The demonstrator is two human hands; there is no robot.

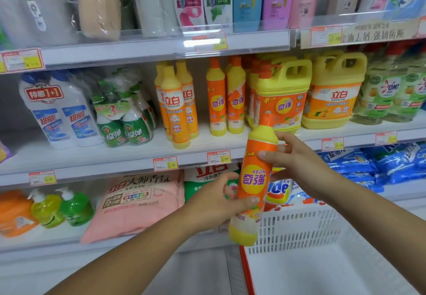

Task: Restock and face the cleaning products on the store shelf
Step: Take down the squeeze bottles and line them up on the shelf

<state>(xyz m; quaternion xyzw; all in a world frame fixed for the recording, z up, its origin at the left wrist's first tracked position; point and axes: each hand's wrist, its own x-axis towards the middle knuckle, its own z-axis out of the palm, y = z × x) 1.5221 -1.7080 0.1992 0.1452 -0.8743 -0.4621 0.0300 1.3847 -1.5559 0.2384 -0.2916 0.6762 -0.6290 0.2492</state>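
The KEON dish-soap bottle (253, 179), orange with a yellow shoulder and base, is held in mid-air in front of the shelving. It is nearly upright, its orange cap leaning slightly to the right. Its lower end hangs over the left corner of a white basket (311, 230), and its cap overlaps a yellow jug (282, 94) on the middle shelf (92, 158).

The left forearm rises from the lower left. The left hand (214, 202) wraps the lower half of the bottle from the left, with the thumb laid across the front of the label and the fingers curled behind. The right forearm comes in from the lower right edge. The right hand (297, 163) grips the upper part, its thumb pressed on the front just under the yellow shoulder and its fingers reaching round the far side near the neck.

From left to right the middle shelf carries white bottles with blue caps (60, 110), green-and-white spray bottles (126, 122), yellow-and-orange Liby bottles (177, 108), two matching KEON bottles (226, 103), the yellow jugs and pale green bottles (391, 94). Below it lie green pump bottles (64, 207), a pink bag (143, 202) and blue bags (368, 165).
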